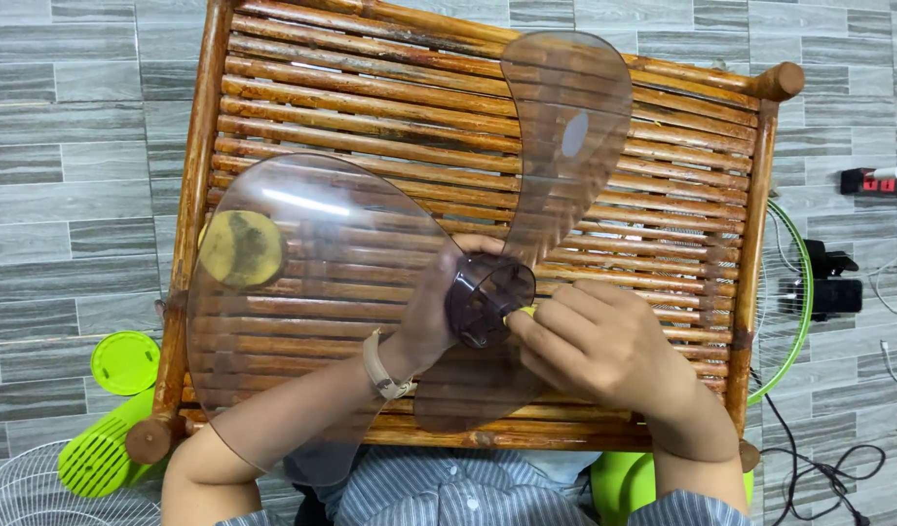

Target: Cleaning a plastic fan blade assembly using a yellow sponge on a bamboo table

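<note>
Over the bamboo table's (273, 58) near edge, the left hand (431, 317) grips the 3-bladed fan blade (322, 253) while the right hand (599, 341) pinches a yellow cloth (523, 313) at its hub (487, 297), wiping seemingly unfinished.

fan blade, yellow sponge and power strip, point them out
fan blade (575, 117), head view, on the upper blade.
yellow sponge (240, 249), head view, on its middle.
power strip (872, 180), head view, on its body.

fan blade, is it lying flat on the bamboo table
No, the left hand holds the clear fan blade up by its hub above the bamboo table.
</note>
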